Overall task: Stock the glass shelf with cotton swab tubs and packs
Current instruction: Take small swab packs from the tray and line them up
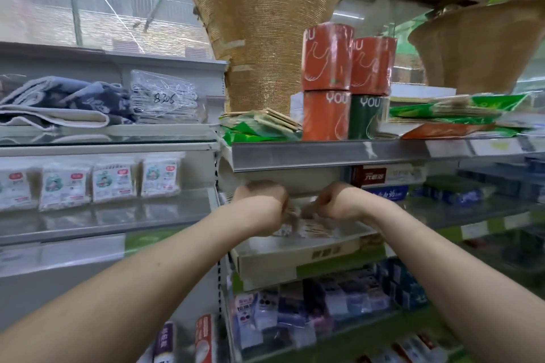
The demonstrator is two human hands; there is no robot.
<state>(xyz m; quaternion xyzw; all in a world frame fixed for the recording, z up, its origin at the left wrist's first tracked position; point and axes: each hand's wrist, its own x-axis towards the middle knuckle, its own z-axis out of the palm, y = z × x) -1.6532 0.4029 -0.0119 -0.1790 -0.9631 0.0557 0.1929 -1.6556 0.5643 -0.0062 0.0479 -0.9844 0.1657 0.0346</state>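
Two bare forearms are stretched forward from the bottom corners, the left forearm [132,280] and the right forearm [442,259] meeting at the middle shelf.

To the far left, folded towels [59,103] and bagged cloths [165,97] are stacked on an upper shelf, with small packets [115,180] stood in a row on the shelf below.

At the centre, the left hand [262,200] is turned knuckles-up with its fingers curled down. It appears to be clamped on the cotton swab packs [312,228], though the fingertips are lost in blur. Those clear packs are lying flat at the front of the glass shelf [436,212], just under the metal shelf edge [324,153]. The right hand [336,200], just beside the left, is curled the same way and seems to be gripping the same packs from their right side.

Orange and green rolls [327,112] are stacked above, and toothpaste boxes [386,177] are seen further right. No tub can be made out.

The step in hand is judged to be the setting down and squaring of packs on the shelf. Next, the packs would need to be pushed back, level and tidy, and both grips released without the stack being dragged forward over the rim.
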